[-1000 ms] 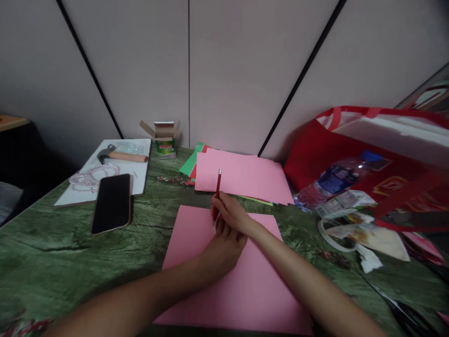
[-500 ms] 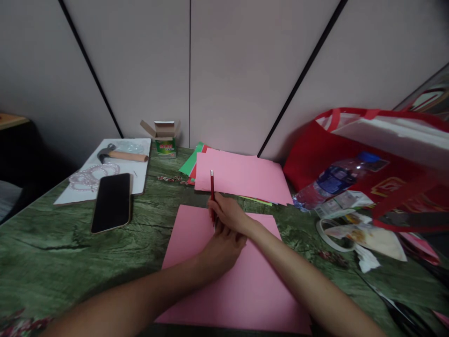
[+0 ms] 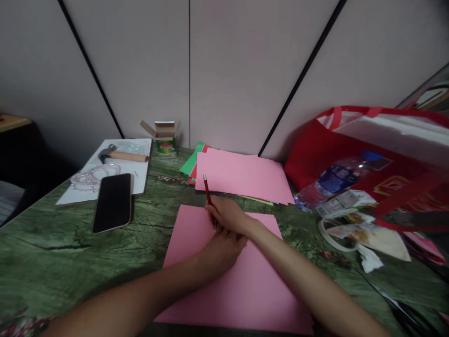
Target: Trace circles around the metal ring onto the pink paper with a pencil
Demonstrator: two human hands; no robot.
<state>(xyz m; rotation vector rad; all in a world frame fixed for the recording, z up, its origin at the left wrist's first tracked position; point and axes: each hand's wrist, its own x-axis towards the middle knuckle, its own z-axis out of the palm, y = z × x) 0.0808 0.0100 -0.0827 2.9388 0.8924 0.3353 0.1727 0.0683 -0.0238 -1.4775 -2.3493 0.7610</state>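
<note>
My right hand [image 3: 227,214] is closed around a dark red pencil [image 3: 206,188], which leans with its upper end to the left and its lower end down at the pink paper [image 3: 245,290]. Just below it, my left hand [image 3: 224,249] rests on the same sheet with its fingers curled together near the pencil's lower end. Whether those fingers hold anything is hidden. The two hands touch or overlap, and the forearms spread apart toward the bottom of the view. The pencil's point is partly covered by the fingers.
Behind lies a stack of coloured paper [image 3: 242,175]. To the left are a phone [image 3: 114,202], a hammer [image 3: 128,156], beaded strands [image 3: 93,178] and an opened small box [image 3: 166,145]. A red bag [image 3: 312,145], plastic bottle [image 3: 336,180], tape roll [image 3: 324,236] and scissors [image 3: 400,306] occupy the right.
The pencil has tilted, its upper end swinging left and slightly down within my right hand. My left hand stays nearly where it was. The whole view has shifted very slightly.
</note>
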